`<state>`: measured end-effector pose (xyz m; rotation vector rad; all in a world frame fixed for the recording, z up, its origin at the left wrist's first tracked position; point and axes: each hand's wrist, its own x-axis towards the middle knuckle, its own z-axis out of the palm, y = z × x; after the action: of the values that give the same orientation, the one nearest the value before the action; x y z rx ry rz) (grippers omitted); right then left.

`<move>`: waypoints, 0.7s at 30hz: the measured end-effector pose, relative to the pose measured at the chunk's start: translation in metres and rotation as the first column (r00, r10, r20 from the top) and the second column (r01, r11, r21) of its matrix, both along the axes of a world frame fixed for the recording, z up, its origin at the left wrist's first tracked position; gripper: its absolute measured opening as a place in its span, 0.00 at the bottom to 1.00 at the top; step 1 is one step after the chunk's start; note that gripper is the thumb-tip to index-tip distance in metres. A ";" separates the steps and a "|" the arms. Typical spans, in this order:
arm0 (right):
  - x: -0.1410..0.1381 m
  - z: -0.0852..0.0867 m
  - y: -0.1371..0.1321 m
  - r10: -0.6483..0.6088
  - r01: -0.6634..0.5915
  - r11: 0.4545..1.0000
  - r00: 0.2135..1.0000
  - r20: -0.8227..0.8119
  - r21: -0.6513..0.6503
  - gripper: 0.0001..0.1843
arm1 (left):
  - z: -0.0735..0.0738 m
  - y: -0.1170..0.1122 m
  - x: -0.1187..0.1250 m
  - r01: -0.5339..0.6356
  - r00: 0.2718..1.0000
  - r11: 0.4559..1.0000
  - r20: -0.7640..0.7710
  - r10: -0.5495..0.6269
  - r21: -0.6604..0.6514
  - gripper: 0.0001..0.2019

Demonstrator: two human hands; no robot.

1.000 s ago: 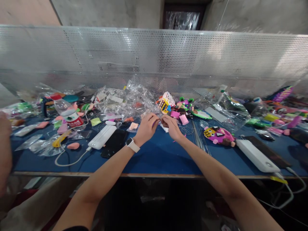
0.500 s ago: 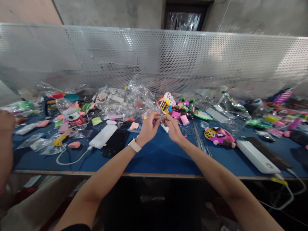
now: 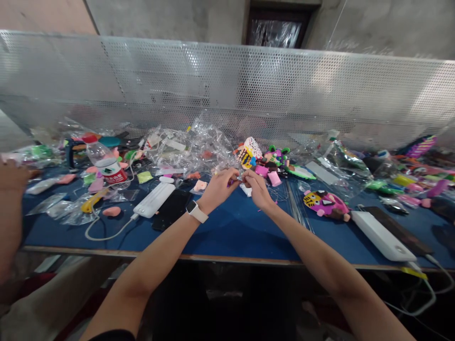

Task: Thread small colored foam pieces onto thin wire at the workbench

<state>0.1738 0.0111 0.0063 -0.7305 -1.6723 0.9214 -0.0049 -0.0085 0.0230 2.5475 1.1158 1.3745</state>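
Note:
My left hand [image 3: 219,190], with a watch [image 3: 196,211] on its wrist, is closed in a pinch over the middle of the blue table. Facing it, my right hand [image 3: 258,188] is pinched too, and the fingertips of both almost meet. A speck of purple shows by the left fingertips, but what the fingers hold is too small to make out. Beside the right fingers lies a small white piece [image 3: 246,190]. Just beyond the hands are pink clay packets [image 3: 274,178] and a yellow-and-black striped clay figure [image 3: 246,156] with a white speckled part.
Crumpled clear plastic bags [image 3: 206,147] line the perforated metal screen [image 3: 213,76]. To the left are a white power bank [image 3: 154,200], a black phone [image 3: 170,210] and a cut bottle [image 3: 110,170]. A magenta clay figure [image 3: 327,204] and another white power bank [image 3: 382,237] lie right. Another person's arm [image 3: 10,218] is far left.
The view has shifted slightly. My left wrist has turned a little, so more of the watch face shows. More of the white piece is visible beside my right fingers.

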 end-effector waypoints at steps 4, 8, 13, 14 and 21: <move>0.001 0.000 0.002 0.007 -0.007 1.000 1.000 -0.007 -0.005 0.10 | 0.000 0.000 -0.002 -0.012 0.978 0.983 -0.204 0.050 0.185 0.08; -0.001 0.002 0.002 0.041 -0.042 0.998 0.998 -0.042 -0.045 0.10 | -0.001 0.000 -0.002 -0.048 0.965 0.959 -0.234 0.117 0.281 0.08; -0.003 0.002 0.007 0.071 -0.083 0.985 0.994 -0.085 -0.152 0.09 | 0.000 -0.001 -0.002 -0.079 0.949 0.957 -0.272 0.158 0.280 0.10; -0.003 0.001 0.008 0.074 -0.089 0.981 0.993 -0.095 -0.169 0.09 | 0.001 -0.002 -0.002 -0.088 0.943 0.956 -0.286 0.171 0.281 0.09; -0.001 -0.001 0.009 0.054 -0.070 0.977 0.995 -0.088 -0.200 0.10 | 0.000 -0.003 -0.003 -0.055 0.921 0.950 -0.352 0.167 0.306 0.10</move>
<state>0.1731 0.0201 0.0053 -0.7691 -1.5512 1.1635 -0.0079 -0.0116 0.0225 3.1070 1.2045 1.1780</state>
